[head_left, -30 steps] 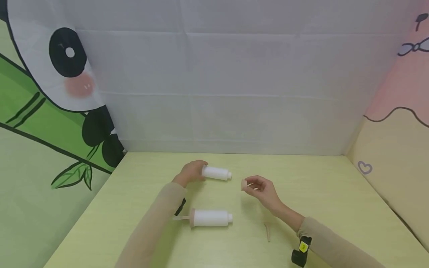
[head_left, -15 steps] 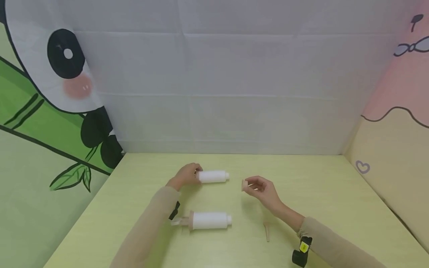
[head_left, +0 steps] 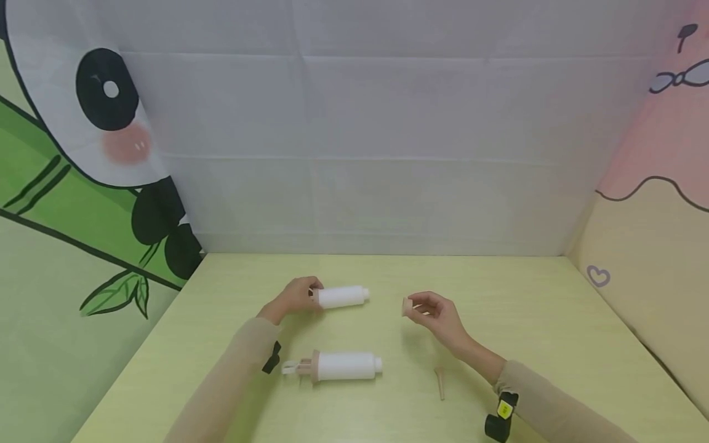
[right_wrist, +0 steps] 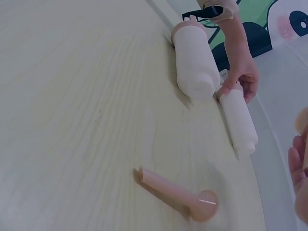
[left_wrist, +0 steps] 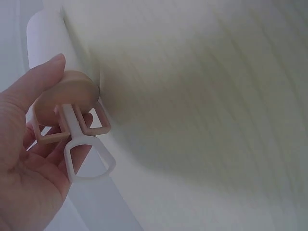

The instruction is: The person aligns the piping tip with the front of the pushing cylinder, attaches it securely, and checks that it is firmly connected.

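— Syringe (head_left: 339, 296) gripped at its plunger end by left hand (head_left: 295, 296), fingers curled round the tan disc and ring handle (left_wrist: 72, 130); held at the far middle of the table (head_left: 526, 320), long axis running left to right, nozzle pointing right.

— And the right hand (head_left: 437, 312)?

— Pinching a small tan cap (head_left: 407, 306), just right of that nozzle, apart from it.

— Materials?

— Smooth white plastic barrel, tan fittings. Nearer, a second syringe (head_left: 340, 365) lying parallel; to its right a tan funnel-tipped nozzle (right_wrist: 175, 195) on pale green wood grain.
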`<state>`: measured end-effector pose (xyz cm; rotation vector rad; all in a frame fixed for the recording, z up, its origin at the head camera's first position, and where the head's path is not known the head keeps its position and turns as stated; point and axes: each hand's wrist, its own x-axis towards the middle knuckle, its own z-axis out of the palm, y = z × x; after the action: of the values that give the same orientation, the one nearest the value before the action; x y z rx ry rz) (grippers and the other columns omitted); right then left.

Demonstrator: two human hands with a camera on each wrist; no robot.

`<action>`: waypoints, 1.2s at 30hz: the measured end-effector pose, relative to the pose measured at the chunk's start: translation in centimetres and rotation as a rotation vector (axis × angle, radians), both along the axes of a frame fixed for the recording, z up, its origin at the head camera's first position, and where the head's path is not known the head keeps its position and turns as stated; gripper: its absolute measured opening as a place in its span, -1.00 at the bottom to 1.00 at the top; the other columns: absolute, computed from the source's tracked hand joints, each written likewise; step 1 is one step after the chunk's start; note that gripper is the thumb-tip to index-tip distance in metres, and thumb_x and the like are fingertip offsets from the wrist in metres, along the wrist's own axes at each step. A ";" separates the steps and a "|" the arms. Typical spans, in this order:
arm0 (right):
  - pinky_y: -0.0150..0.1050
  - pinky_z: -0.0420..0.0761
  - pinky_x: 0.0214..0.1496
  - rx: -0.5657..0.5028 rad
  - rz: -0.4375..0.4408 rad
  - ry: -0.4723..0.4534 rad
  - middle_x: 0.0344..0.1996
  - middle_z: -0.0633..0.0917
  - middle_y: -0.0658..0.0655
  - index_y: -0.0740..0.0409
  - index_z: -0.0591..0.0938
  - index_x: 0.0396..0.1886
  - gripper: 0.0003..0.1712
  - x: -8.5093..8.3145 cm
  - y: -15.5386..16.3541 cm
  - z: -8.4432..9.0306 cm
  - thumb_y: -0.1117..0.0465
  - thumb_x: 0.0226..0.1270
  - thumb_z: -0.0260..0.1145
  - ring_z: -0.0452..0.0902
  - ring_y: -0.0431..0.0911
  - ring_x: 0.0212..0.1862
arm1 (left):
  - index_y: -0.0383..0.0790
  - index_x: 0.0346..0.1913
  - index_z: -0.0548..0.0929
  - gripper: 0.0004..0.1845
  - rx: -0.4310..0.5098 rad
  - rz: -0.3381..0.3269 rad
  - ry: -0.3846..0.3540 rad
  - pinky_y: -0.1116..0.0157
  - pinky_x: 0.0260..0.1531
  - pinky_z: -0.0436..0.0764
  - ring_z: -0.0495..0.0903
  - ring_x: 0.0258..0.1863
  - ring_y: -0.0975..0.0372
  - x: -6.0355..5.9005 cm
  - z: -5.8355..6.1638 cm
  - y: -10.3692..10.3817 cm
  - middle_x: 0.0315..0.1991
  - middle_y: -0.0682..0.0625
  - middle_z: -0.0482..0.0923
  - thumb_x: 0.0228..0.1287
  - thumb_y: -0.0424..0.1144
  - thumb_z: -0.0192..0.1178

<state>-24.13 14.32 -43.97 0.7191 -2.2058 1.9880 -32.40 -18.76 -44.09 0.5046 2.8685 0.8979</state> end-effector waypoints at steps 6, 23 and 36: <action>-0.37 0.60 -0.22 0.001 0.011 -0.006 -0.18 0.56 0.37 0.42 0.52 -0.10 -0.69 -0.1 0.2 -0.1 0.35 0.17 0.28 0.54 -0.19 -0.24 | -0.29 -0.17 0.55 -0.59 0.015 0.021 0.008 0.16 -0.23 0.57 0.54 -0.19 0.06 0.8 0.0 -0.6 -0.20 -0.11 0.56 -0.16 -0.31 0.43; -0.35 0.61 -0.23 0.005 0.007 -0.015 -0.21 0.60 0.23 0.39 0.54 -0.11 -0.69 -0.6 0.1 -0.3 0.32 0.16 0.29 0.55 -0.21 -0.26 | -0.29 -0.09 0.55 -0.53 0.029 -0.027 0.119 0.24 -0.30 0.59 0.54 -0.20 0.08 3.2 2.7 -1.8 -0.19 -0.10 0.56 -0.15 -0.28 0.43; -0.34 0.61 -0.21 -0.019 0.033 -0.033 -0.24 0.59 0.30 0.43 0.52 -0.11 -0.67 -0.6 -0.3 -0.2 0.32 0.16 0.30 0.57 -0.16 -0.30 | -0.28 -0.09 0.55 -0.54 0.096 -0.061 0.154 0.29 -0.33 0.61 0.54 -0.22 0.13 6.4 5.7 -0.1 -0.19 -0.07 0.56 -0.13 -0.33 0.43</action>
<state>-24.71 14.01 -44.21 0.7305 -2.2046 2.0475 -25.97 -18.83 -38.39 0.6958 2.9380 1.0330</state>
